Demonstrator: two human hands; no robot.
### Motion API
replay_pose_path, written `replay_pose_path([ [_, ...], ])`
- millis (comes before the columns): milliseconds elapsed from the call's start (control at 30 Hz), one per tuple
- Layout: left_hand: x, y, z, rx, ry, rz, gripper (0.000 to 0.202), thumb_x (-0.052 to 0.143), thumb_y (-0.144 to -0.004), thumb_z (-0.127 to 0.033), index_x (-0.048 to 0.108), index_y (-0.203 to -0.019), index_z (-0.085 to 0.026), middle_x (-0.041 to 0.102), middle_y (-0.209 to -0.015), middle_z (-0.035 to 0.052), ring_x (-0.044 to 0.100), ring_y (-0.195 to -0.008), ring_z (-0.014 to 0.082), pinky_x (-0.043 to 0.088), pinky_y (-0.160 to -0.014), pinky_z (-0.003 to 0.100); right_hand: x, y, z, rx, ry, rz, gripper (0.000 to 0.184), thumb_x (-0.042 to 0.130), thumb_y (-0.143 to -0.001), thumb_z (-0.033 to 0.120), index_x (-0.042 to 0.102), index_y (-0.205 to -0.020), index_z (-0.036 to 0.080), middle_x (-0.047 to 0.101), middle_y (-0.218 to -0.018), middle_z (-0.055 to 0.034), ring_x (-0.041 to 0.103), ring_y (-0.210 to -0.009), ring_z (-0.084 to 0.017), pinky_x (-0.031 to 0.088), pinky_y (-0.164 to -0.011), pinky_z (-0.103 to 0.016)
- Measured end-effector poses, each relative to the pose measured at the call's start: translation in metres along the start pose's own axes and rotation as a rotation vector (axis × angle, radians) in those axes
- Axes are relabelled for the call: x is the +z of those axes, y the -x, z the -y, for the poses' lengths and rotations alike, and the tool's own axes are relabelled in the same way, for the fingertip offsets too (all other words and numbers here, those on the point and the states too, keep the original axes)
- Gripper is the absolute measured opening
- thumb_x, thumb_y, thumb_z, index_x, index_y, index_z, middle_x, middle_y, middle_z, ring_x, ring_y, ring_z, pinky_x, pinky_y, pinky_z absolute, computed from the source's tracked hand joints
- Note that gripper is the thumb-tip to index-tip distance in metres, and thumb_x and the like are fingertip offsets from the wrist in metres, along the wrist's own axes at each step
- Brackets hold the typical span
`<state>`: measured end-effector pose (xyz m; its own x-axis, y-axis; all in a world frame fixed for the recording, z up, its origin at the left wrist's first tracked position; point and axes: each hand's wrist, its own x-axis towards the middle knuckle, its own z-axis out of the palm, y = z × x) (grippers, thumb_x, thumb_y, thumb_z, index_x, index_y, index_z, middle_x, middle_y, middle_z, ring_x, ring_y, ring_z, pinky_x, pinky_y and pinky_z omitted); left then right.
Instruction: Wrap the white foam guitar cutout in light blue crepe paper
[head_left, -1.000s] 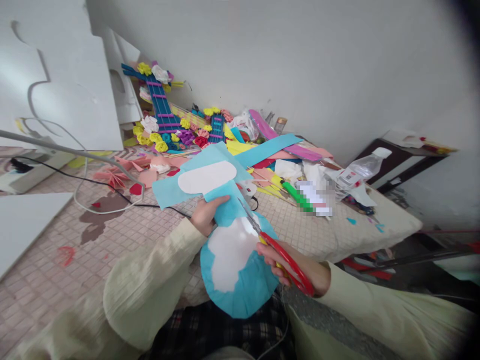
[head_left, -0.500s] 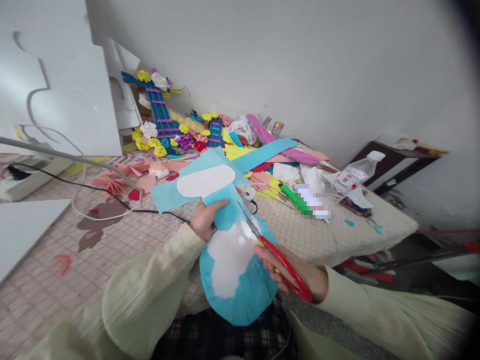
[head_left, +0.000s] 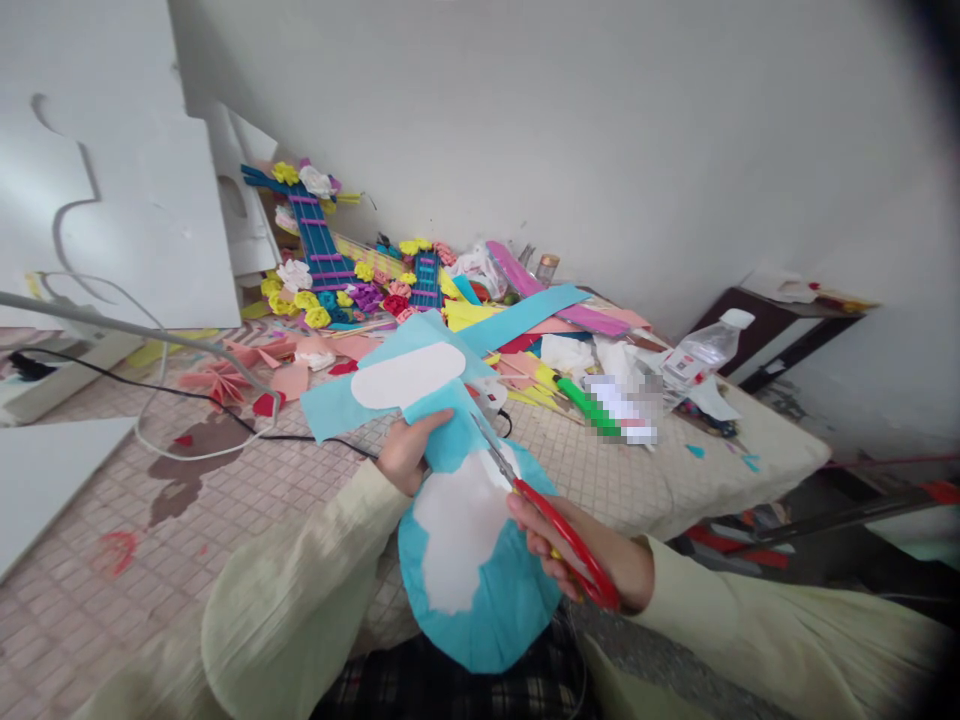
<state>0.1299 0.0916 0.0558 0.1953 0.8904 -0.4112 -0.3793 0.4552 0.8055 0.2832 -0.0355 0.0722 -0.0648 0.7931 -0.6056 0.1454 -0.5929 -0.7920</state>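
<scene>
My left hand (head_left: pixel 405 452) is closed on the upper part of a light blue sheet (head_left: pixel 480 590) that carries a white cloud-shaped patch (head_left: pixel 459 528). The sheet's rounded lower end hangs over my lap. My right hand (head_left: pixel 577 550) grips red-handled scissors (head_left: pixel 559 535), whose blades point up and left into the sheet's right edge beside the white patch. A second light blue piece (head_left: pixel 337 405) with a white oval (head_left: pixel 409 375) lies on the table just beyond my left hand.
The tiled table (head_left: pixel 247 470) carries a heap of coloured paper flowers and strips (head_left: pixel 360 285), a green marker (head_left: pixel 581 400), a plastic bottle (head_left: pixel 701 350) and a black cable (head_left: pixel 150 385). White foam boards (head_left: pixel 135 190) lean at the left. A dark side table (head_left: pixel 780 335) stands right.
The blue sheet has slid a little lower toward my lap. Both hands keep their grip, and the scissors stay at the sheet's right edge.
</scene>
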Motion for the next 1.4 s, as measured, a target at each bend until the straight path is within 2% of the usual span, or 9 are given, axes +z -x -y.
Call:
replay_pose_path([
  [267,0.002,0.001,-0.002,-0.002,0.005,0.006,0.030,0.076,-0.057,-0.023,0.066,-0.085,-0.022,0.070,-0.097,0.0038,0.063,-0.094,0.0285,0.054,-0.077,0.038,-0.001,0.005,0.010,0.038,0.021,0.012,0.045,0.047,-0.073,0.065,0.036,-0.070,0.021,0.038,-0.055,0.0080,0.032,-0.035,-0.002,0.032,-0.027,-0.013],
  [500,0.004,0.003,-0.004,0.018,0.014,0.013,0.033,0.077,-0.056,-0.022,0.066,-0.087,-0.022,0.071,-0.095,0.0033,0.065,-0.091,0.0270,0.056,-0.074,0.036,-0.006,0.004,0.008,0.042,0.030,0.027,0.046,0.046,-0.073,0.065,0.036,-0.068,0.021,0.038,-0.053,0.0077,0.032,-0.033,-0.003,0.032,-0.026,-0.014],
  [733,0.004,0.003,-0.005,-0.003,-0.005,0.014,0.043,0.076,-0.057,-0.021,0.064,-0.098,-0.018,0.070,-0.101,0.0076,0.067,-0.084,0.0259,0.057,-0.070,0.035,-0.008,0.008,0.008,-0.004,0.083,0.009,0.048,0.045,-0.072,0.069,0.040,-0.069,0.021,0.040,-0.052,0.0067,0.034,-0.032,-0.004,0.031,-0.025,-0.015],
  [933,0.004,0.003,-0.005,0.000,0.006,0.044,0.042,0.075,-0.058,-0.019,0.064,-0.099,-0.019,0.071,-0.096,0.0069,0.068,-0.078,0.0242,0.058,-0.071,0.035,-0.009,0.009,0.006,0.005,0.062,-0.001,0.049,0.044,-0.071,0.070,0.041,-0.072,0.021,0.039,-0.051,0.0077,0.034,-0.032,-0.004,0.031,-0.026,-0.015],
  [1167,0.005,0.005,-0.009,0.029,-0.006,0.053,0.040,0.074,-0.060,-0.018,0.064,-0.098,-0.017,0.070,-0.100,0.0077,0.068,-0.078,0.0236,0.058,-0.066,0.032,-0.009,0.009,0.006,0.061,0.001,-0.004,0.048,0.043,-0.073,0.069,0.044,-0.076,0.022,0.040,-0.052,0.0078,0.033,-0.032,-0.004,0.030,-0.027,-0.015],
  [1400,0.008,0.017,-0.014,0.091,-0.010,0.046,0.039,0.074,-0.060,-0.017,0.064,-0.098,-0.017,0.069,-0.101,0.0079,0.067,-0.083,0.0243,0.058,-0.068,0.033,-0.007,0.008,0.007,-0.019,0.036,0.002,0.048,0.042,-0.073,0.069,0.042,-0.078,0.021,0.038,-0.058,0.0088,0.034,-0.035,-0.002,0.029,-0.029,-0.014],
])
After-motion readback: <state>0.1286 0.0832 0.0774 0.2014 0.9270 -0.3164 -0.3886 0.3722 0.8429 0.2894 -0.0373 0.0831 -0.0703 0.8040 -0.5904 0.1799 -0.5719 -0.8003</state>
